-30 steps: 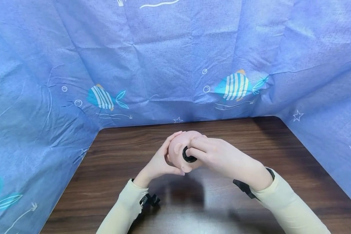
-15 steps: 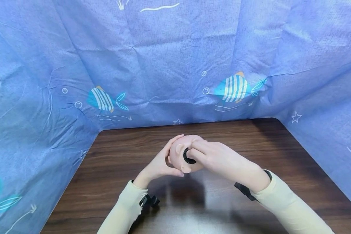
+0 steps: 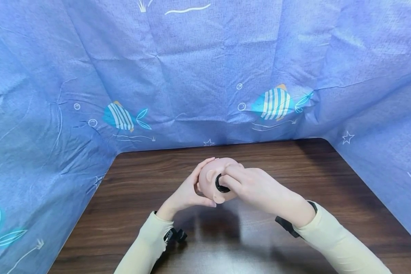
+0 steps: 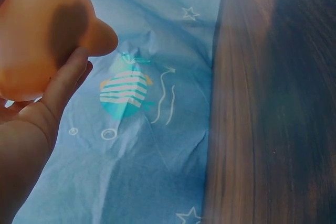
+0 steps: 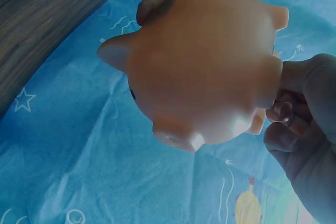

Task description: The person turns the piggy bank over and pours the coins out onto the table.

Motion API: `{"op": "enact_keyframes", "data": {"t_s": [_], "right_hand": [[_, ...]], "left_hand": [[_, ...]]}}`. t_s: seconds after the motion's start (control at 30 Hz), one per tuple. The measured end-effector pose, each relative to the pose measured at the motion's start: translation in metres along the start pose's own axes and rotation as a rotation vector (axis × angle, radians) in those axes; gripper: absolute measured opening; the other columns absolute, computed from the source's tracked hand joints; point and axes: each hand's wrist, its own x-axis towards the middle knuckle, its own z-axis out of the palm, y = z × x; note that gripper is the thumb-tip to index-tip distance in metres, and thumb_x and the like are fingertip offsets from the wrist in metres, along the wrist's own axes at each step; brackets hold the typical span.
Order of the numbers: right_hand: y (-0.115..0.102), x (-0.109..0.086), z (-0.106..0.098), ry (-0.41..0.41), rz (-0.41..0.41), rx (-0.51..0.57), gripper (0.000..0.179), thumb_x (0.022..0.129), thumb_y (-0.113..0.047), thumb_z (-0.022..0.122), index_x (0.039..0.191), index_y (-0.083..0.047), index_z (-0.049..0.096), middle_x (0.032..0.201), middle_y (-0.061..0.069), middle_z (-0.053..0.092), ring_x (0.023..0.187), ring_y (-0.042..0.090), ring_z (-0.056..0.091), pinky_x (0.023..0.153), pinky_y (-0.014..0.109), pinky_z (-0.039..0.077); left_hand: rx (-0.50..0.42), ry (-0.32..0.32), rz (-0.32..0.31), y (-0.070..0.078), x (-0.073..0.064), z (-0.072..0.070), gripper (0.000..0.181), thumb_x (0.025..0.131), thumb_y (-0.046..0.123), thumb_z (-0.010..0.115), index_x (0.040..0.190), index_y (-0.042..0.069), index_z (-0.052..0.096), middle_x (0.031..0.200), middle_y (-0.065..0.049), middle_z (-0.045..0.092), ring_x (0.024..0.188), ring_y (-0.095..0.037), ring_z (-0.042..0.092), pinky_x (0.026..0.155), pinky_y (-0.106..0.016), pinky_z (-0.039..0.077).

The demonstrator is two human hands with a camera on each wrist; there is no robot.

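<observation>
A pink piggy bank is held over the table in both hands, its underside with short feet facing up toward the head. My left hand grips its side, thumb near a foot and fingers round the far side. On the underside sits a round black plug, partly hidden by my right hand, whose bent thumb and fingers pinch at it. In the right wrist view the snout and an ear of the piggy bank show, with the right hand at its feet. The left wrist view shows its rounded side and one ear.
The dark wooden table lies under both hands. A blue cloth printed with fish and stars stands round its back and sides. Black wrist straps with cameras sit at both cuffs.
Both hands and the piggy bank sit slightly lower in the head view than a second ago. The right hand stays at the black plug, and the left hand's grip looks the same.
</observation>
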Motion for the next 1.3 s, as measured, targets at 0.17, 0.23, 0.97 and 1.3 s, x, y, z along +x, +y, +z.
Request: {"op": "enact_keyframes", "data": {"t_s": [0.17,0.23,0.97,1.3], "right_hand": [[0.000,-0.001,-0.001,-0.008,-0.024,-0.016,0.007,0.091,-0.003,0.056,0.095,-0.009,0.056,0.089,0.001,0.048,0.064,0.013,0.042,0.047,0.023,0.038],[0.001,-0.002,-0.002,-0.008,-0.028,-0.016,0.007,0.091,-0.003,0.056,0.096,-0.009,0.056,0.089,0.001,0.048,0.065,0.013,0.042,0.047,0.023,0.039],[0.017,-0.007,-0.021,0.130,0.110,0.085,0.027,0.106,-0.011,0.039,0.102,-0.006,0.065,0.100,0.001,0.064,0.086,0.016,0.064,0.070,0.030,0.057],[0.036,-0.027,-0.027,0.239,0.274,0.081,0.028,0.108,-0.022,0.049,0.101,-0.004,0.069,0.099,0.005,0.067,0.088,0.018,0.065,0.076,0.031,0.053]], "left_hand": [[-0.016,-0.004,-0.012,0.000,0.000,0.000,0.112,0.075,0.005,0.090,0.161,0.022,0.020,0.153,-0.013,0.034,0.120,-0.024,0.056,0.084,-0.041,0.059],[-0.014,-0.004,-0.011,0.000,0.000,0.001,0.112,0.075,0.006,0.090,0.161,0.021,0.020,0.153,-0.013,0.034,0.121,-0.024,0.055,0.085,-0.040,0.059],[0.082,0.086,-0.022,-0.003,-0.001,-0.008,0.113,0.072,0.019,0.094,0.160,0.028,0.024,0.155,-0.007,0.035,0.129,-0.026,0.048,0.090,-0.036,0.056],[0.122,0.124,0.000,-0.001,-0.002,-0.012,0.112,0.071,0.022,0.095,0.160,0.027,0.025,0.156,-0.005,0.034,0.131,-0.024,0.045,0.092,-0.032,0.054]]}}
